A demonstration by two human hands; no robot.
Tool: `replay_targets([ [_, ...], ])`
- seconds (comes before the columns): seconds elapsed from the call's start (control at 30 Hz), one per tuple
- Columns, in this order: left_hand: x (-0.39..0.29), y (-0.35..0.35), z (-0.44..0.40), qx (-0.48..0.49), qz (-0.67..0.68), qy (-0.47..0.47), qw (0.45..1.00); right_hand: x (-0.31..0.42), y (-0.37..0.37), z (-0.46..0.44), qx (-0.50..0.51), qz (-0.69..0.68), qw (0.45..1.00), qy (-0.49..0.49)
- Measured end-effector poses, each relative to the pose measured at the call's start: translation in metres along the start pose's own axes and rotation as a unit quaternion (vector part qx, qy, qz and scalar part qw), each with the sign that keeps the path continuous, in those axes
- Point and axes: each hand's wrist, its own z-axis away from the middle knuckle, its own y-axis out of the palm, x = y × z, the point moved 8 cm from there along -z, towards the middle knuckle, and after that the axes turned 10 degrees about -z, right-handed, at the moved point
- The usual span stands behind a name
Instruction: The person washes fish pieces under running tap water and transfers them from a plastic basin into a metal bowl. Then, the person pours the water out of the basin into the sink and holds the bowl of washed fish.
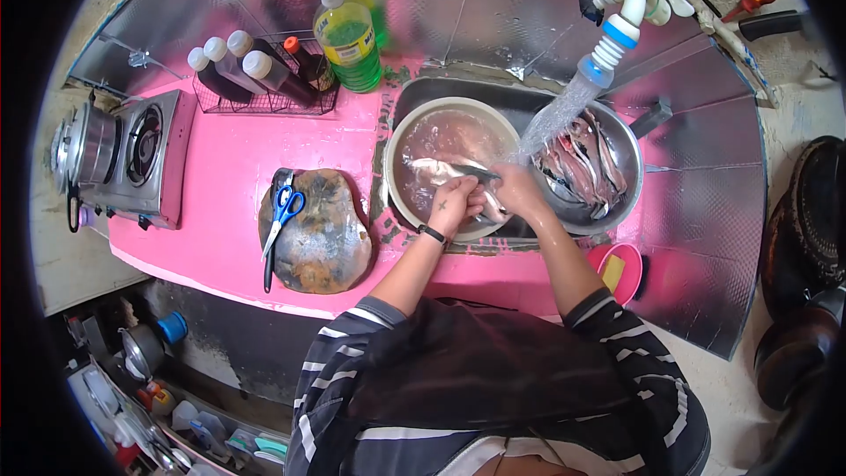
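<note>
Over the off-white basin (393, 157) in the sink, both my hands are on a fish (478, 173) with a dark back and pale belly. My left hand (456, 204) curls its fingers around the near side. The right hand (518, 187) grips it from the right, its fingertips partly hidden. Cloudy, pinkish water fills the basin. Close by on the right, a metal bowl (636, 178) holds several slit-open fish (589, 163). Water pours from a faucet (597, 70) between basin and bowl.
A chopping board (322, 251) on the pink counter carries blue-handled scissors (286, 203) and a knife (269, 264). Behind are a rack of bottles (264, 79) and a green liquid bottle (351, 40). A gas stove (145, 145) stands left; a pink container (626, 273) sits right.
</note>
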Motion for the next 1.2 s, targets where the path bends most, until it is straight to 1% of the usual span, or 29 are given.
replay_targets([
  [0.03, -0.009, 0.006, 0.003, 0.01, -0.058, 0.025, 0.998, 0.005, -0.009, 0.008, -0.011, -0.005, 1.0, 0.007],
  [0.07, -0.025, 0.009, 0.01, -0.023, -0.202, 0.088, 0.975, 0.012, -0.021, 0.015, -0.025, -0.01, 1.0, 0.013],
  [0.1, -0.046, 0.018, 0.022, -0.054, -0.341, 0.148, 0.927, 0.013, -0.029, 0.02, -0.04, -0.016, 0.999, 0.02],
  [0.13, -0.066, 0.03, 0.035, -0.082, -0.472, 0.206, 0.853, 0.012, -0.034, 0.024, -0.054, -0.016, 0.998, 0.011],
  [0.17, -0.077, 0.039, 0.042, -0.096, -0.536, 0.231, 0.806, 0.01, -0.039, 0.029, -0.068, -0.017, 0.998, 0.002],
  [0.27, -0.09, 0.054, 0.053, -0.107, -0.652, 0.279, 0.696, 0.013, -0.051, 0.037, -0.093, -0.027, 0.995, -0.003],
  [0.3, -0.086, 0.055, 0.048, -0.079, -0.673, 0.237, 0.696, 0.013, -0.054, 0.04, -0.098, -0.031, 0.995, 0.0],
  [0.4, -0.065, 0.046, 0.032, -0.019, -0.711, 0.168, 0.683, 0.007, -0.054, 0.043, -0.097, -0.028, 0.995, -0.003],
  [0.43, -0.06, 0.044, 0.031, 0.029, -0.685, 0.092, 0.722, 0.007, -0.054, 0.046, -0.103, -0.03, 0.994, -0.003],
  [0.53, -0.065, 0.05, 0.037, -0.007, -0.597, 0.337, 0.728, 0.008, -0.054, 0.051, -0.116, -0.034, 0.993, -0.006],
  [0.6, -0.059, 0.052, 0.034, 0.014, -0.595, 0.32, 0.738, 0.005, -0.053, 0.049, -0.12, -0.036, 0.992, -0.01],
  [0.63, -0.058, 0.053, 0.034, 0.023, -0.593, 0.311, 0.743, 0.004, -0.054, 0.048, -0.115, -0.045, 0.992, 0.004],
  [0.73, -0.058, 0.05, 0.032, -0.003, -0.6, 0.313, 0.736, 0.006, -0.059, 0.045, -0.1, -0.061, 0.992, 0.036],
  [0.8, -0.058, 0.049, 0.032, 0.021, -0.593, 0.315, 0.74, 0.007, -0.062, 0.042, -0.094, -0.058, 0.993, 0.045],
  [0.83, -0.06, 0.049, 0.034, 0.033, -0.59, 0.316, 0.742, 0.005, -0.062, 0.039, -0.11, -0.065, 0.991, 0.035],
  [0.9, -0.067, 0.049, 0.046, 0.043, -0.598, 0.331, 0.729, -0.004, -0.061, 0.032, -0.141, -0.079, 0.987, 0.016],
  [0.93, -0.074, 0.053, 0.057, 0.047, -0.602, 0.339, 0.722, -0.002, -0.061, 0.03, -0.135, -0.07, 0.988, 0.016],
  [0.97, -0.083, 0.054, 0.067, 0.025, -0.615, 0.328, 0.716, 0.001, -0.063, 0.027, -0.128, -0.062, 0.99, 0.016],
  [1.07, -0.085, 0.045, 0.061, -0.02, -0.676, 0.34, 0.654, 0.012, -0.06, 0.022, -0.119, -0.059, 0.991, 0.025],
  [1.1, -0.087, 0.044, 0.062, -0.038, -0.677, 0.36, 0.641, 0.015, -0.059, 0.02, -0.118, -0.062, 0.991, 0.029],
  [1.2, -0.087, 0.036, 0.057, -0.051, -0.658, 0.428, 0.618, -0.009, -0.046, 0.002, -0.115, -0.026, 0.987, 0.105],
])
